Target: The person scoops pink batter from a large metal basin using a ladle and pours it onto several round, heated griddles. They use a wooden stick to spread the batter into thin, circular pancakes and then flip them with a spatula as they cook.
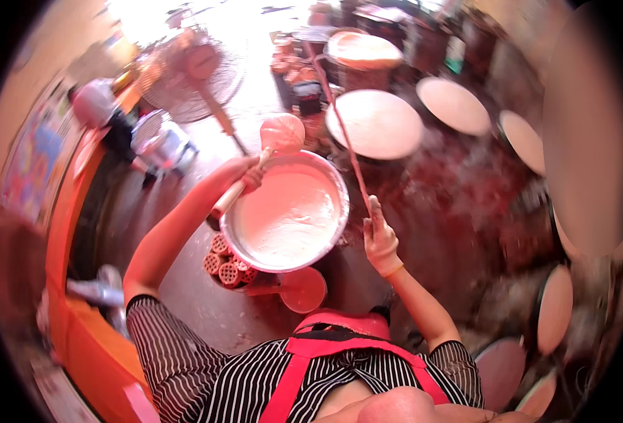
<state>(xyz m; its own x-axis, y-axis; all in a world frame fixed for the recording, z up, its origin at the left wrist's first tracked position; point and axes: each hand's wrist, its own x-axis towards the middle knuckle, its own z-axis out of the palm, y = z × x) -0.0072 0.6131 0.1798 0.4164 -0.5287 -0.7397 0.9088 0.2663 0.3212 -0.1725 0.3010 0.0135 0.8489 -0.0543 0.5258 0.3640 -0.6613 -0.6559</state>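
Note:
My left hand (250, 173), bare, grips the pale handle of a ladle (282, 133). The ladle's rounded head is over the far rim of a large round basin (285, 211). Pale, thick liquid fills much of this basin. My right hand (381, 235), in a white knit glove, holds the near end of a long thin stick (349, 143) to the right of the basin. The stick slants away towards the top of the view, passing in front of a broad, pale, round surface (377, 124). Just below the basin is a reddish round scoop or dipper (303, 290).
Perforated coal briquettes (229, 272) are stacked beside the basin. Several pale round surfaces, including one disc (453, 106), curve along the right, with steam around them. A pedestal fan (203, 63), an orange counter (100, 338) and a bent-over person (97, 106) are at left.

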